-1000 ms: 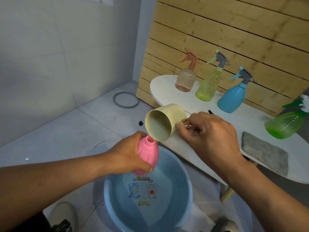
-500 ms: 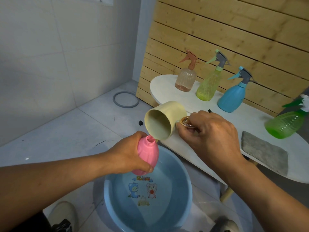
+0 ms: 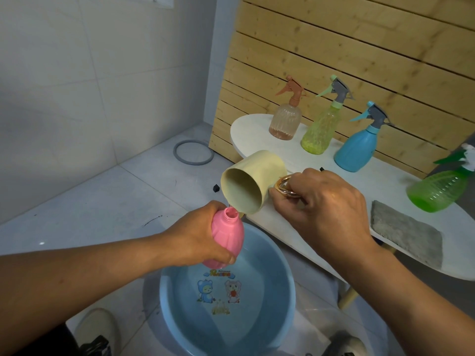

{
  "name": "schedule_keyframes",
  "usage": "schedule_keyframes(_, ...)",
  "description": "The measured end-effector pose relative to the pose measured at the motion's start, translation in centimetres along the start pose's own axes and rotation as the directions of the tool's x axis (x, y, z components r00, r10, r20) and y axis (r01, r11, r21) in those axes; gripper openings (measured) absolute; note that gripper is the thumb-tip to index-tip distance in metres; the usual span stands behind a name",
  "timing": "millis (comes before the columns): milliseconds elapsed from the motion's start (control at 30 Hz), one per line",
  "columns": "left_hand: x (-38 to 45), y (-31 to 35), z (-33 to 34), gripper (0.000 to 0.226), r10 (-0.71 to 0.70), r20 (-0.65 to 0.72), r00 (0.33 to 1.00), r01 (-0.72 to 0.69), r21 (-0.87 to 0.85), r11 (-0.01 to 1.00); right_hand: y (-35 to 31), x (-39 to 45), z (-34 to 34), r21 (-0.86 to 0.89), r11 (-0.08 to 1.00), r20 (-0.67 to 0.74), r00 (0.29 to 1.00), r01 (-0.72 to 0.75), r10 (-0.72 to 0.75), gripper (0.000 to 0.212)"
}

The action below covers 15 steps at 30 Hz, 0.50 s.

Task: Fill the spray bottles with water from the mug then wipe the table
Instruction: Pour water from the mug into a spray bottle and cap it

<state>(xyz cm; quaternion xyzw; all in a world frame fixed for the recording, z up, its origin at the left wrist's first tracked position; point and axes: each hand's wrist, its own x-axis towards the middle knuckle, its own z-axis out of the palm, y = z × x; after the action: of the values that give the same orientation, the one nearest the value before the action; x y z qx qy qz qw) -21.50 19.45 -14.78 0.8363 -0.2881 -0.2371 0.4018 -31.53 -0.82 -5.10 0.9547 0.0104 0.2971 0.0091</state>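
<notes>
My left hand [image 3: 198,235] grips a pink spray bottle [image 3: 226,240] without its spray head, held above a blue basin [image 3: 290,299]. My right hand [image 3: 323,206] holds the gold handle of a cream mug [image 3: 254,181]. The mug is tipped on its side, its lip just over the bottle's open neck. On the white table [image 3: 390,183] stand a brown spray bottle [image 3: 285,119], a yellow-green spray bottle [image 3: 321,129] and a blue spray bottle [image 3: 357,147]. A green spray bottle [image 3: 437,188] leans at the right. A grey cloth [image 3: 406,237] lies near the table's front edge.
The basin holds water and sits on the tiled floor under the table's front edge. A grey ring [image 3: 193,152] lies on the floor by the wall. A wooden slat panel [image 3: 359,47] backs the table. My shoes show at the bottom edge.
The mug has lifted a little and tipped further toward the bottle's neck. The pink bottle stays in place over the basin.
</notes>
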Motion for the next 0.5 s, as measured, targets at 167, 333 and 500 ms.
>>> schedule_keyframes(167, 0.12, -0.13, -0.09, 0.093, -0.004, -0.003, 1.0, 0.004, -0.013, 1.0, 0.07, -0.02, 0.0, -0.014, 1.0, -0.011, 1.0, 0.023, -0.023, 0.037)
schedule_keyframes(333, 0.3, -0.26, -0.07, 0.093, 0.002, -0.01, 1.0, -0.003, -0.019, 1.0, 0.11, -0.12, 0.01, -0.034, 0.998, -0.026, 0.999, 0.046, -0.047, 0.036)
schedule_keyframes(500, 0.33, -0.25, -0.03, 0.091, 0.015, -0.009, 1.0, -0.015, -0.018, 1.0, 0.0, -0.11, -0.09, -0.06, 0.995, -0.064, 0.994, 0.084, -0.088, 0.033)
